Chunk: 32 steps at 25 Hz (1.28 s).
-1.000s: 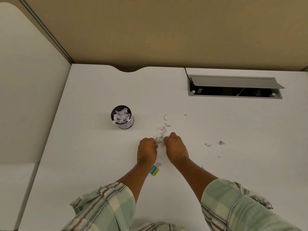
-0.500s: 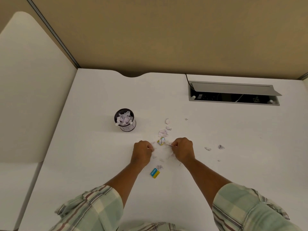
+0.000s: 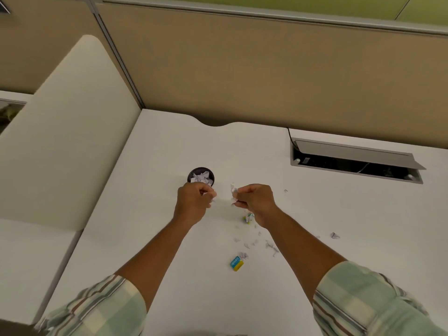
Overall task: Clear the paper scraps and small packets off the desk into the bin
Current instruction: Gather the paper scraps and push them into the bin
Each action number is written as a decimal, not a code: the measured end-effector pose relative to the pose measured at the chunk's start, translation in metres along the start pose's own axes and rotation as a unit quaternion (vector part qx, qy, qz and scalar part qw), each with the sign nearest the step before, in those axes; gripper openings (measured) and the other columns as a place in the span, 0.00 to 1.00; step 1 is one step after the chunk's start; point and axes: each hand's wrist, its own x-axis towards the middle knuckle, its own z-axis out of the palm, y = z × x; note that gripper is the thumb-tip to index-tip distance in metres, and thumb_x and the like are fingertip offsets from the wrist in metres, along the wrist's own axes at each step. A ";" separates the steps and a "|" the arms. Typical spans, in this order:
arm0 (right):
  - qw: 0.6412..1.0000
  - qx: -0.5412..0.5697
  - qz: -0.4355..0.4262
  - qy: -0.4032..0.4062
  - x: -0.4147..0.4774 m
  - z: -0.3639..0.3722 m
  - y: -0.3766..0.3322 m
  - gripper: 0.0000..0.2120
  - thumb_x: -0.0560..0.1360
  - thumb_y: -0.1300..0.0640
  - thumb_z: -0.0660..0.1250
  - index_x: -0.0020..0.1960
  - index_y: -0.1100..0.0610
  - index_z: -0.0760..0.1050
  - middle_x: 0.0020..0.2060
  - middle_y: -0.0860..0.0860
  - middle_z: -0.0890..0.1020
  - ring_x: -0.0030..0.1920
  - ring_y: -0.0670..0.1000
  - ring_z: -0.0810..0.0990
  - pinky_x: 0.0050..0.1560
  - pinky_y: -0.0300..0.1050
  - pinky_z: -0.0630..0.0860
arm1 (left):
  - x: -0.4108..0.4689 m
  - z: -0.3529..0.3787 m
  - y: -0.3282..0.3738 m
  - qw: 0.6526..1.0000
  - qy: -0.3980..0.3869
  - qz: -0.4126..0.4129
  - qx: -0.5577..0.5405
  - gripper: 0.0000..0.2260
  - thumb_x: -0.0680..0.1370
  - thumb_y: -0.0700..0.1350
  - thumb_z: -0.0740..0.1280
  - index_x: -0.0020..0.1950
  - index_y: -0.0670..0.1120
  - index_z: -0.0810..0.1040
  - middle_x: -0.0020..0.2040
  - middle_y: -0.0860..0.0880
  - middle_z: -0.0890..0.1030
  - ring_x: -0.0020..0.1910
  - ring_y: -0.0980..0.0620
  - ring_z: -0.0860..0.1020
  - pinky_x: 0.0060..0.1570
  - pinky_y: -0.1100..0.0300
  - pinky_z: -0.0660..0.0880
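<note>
A small dark round bin [image 3: 201,176], stuffed with crumpled white paper, stands on the white desk [image 3: 150,214]. My left hand [image 3: 194,202] is raised just in front of the bin, fingers closed on white paper scraps. My right hand [image 3: 254,202] is beside it, pinching a crumpled white scrap [image 3: 234,192]. Below my right wrist lies a yellow and white packet [image 3: 247,218]. Several tiny paper scraps [image 3: 252,243] are strewn nearer me. A blue and yellow packet [image 3: 236,263] lies close to the front, and another scrap [image 3: 334,235] sits to the right.
An open cable hatch [image 3: 356,160] with a grey lid is set into the desk at the back right. A beige partition wall [image 3: 266,76] runs behind the desk. A cream side panel [image 3: 60,141] rises along the left edge.
Both hands have lifted off the desk with paper scraps and moved up toward the bin. The camera has tilted upward, showing more of the partition.
</note>
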 end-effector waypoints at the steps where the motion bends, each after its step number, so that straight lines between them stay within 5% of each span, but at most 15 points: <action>1: 1.000 -0.019 -0.017 -0.007 0.003 0.014 -0.008 0.07 0.70 0.68 0.78 0.44 0.71 0.81 0.38 0.61 0.85 0.35 0.55 0.86 0.39 0.44 0.84 | 0.005 -0.009 0.003 1.000 0.017 0.008 0.019 0.05 0.74 0.41 0.74 0.38 0.47 0.86 0.32 0.53 0.84 0.28 0.54 0.83 0.33 0.62 0.81; 7: 0.983 -0.168 -0.069 0.002 0.029 0.083 -0.038 0.04 0.70 0.67 0.78 0.41 0.65 0.83 0.41 0.60 0.87 0.36 0.56 0.87 0.40 0.47 0.85 | 0.035 -0.043 0.007 0.998 0.058 -0.002 0.037 0.03 0.73 0.39 0.73 0.40 0.42 0.87 0.38 0.45 0.86 0.37 0.44 0.85 0.44 0.46 0.84; 11: 0.928 -0.355 -0.112 -0.013 0.043 0.106 -0.040 0.03 0.73 0.68 0.72 0.44 0.65 0.84 0.43 0.60 0.87 0.44 0.60 0.87 0.49 0.55 0.85 | 0.045 -0.045 0.009 0.995 0.036 -0.016 0.093 0.05 0.73 0.38 0.73 0.39 0.44 0.88 0.37 0.48 0.86 0.37 0.47 0.84 0.43 0.51 0.84; 18: 0.861 -0.481 -0.166 -0.013 0.047 0.112 -0.045 0.06 0.73 0.67 0.69 0.46 0.62 0.84 0.45 0.56 0.86 0.46 0.54 0.85 0.45 0.45 0.83 | 0.052 -0.042 0.007 0.992 0.040 -0.041 0.113 0.06 0.72 0.36 0.71 0.37 0.44 0.86 0.35 0.46 0.85 0.36 0.46 0.85 0.33 0.60 0.77; 26: 0.886 -0.432 -0.170 -0.015 0.047 0.092 -0.033 0.13 0.75 0.71 0.65 0.45 0.57 0.85 0.45 0.53 0.87 0.44 0.51 0.84 0.42 0.40 0.79 | 0.055 -0.031 0.008 0.990 0.017 -0.005 0.141 0.04 0.75 0.40 0.72 0.44 0.44 0.88 0.45 0.46 0.87 0.41 0.49 0.83 0.41 0.61 0.76; 32: 0.924 -0.355 -0.129 -0.057 0.047 0.090 -0.033 0.11 0.74 0.69 0.66 0.52 0.57 0.80 0.48 0.58 0.85 0.47 0.60 0.86 0.46 0.52 0.83 | 0.057 -0.037 0.006 0.988 0.051 0.014 0.147 0.08 0.77 0.36 0.68 0.50 0.42 0.87 0.49 0.44 0.87 0.42 0.50 0.81 0.46 0.62 0.76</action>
